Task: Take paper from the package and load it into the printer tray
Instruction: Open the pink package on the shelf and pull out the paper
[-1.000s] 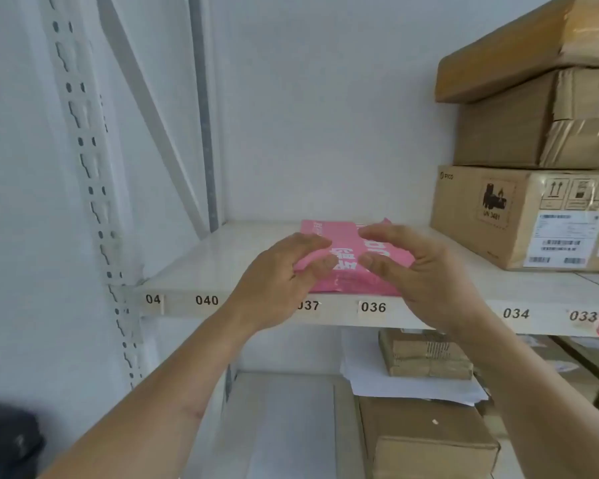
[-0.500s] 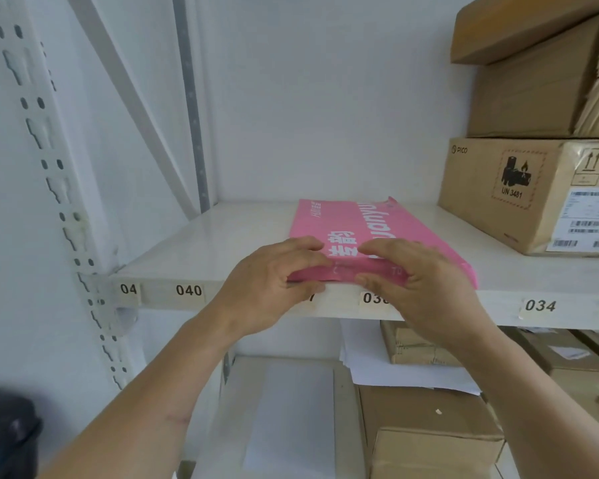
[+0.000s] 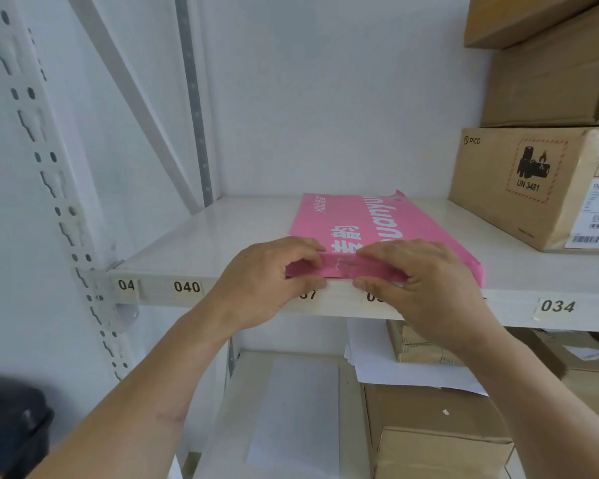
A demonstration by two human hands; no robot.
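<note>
A pink paper package [image 3: 370,219] with white lettering lies flat on a white shelf [image 3: 201,247], its near end at the shelf's front edge. My left hand [image 3: 267,281] pinches the left part of that near end, thumb below and fingers on top. My right hand [image 3: 426,285] grips the right part of the same end in the same way. The package's far corner looks torn. No printer or tray is in view.
Brown cardboard boxes [image 3: 540,188] are stacked on the shelf at the right. The shelf edge carries number labels [image 3: 186,287]. Below, more boxes [image 3: 436,430] and loose white sheets [image 3: 395,368] lie on a lower shelf. A slotted upright [image 3: 59,188] stands left.
The package's near end, held raised a second ago, now lies flat on the shelf. Both hands have closed on that end, and the view has moved closer.
</note>
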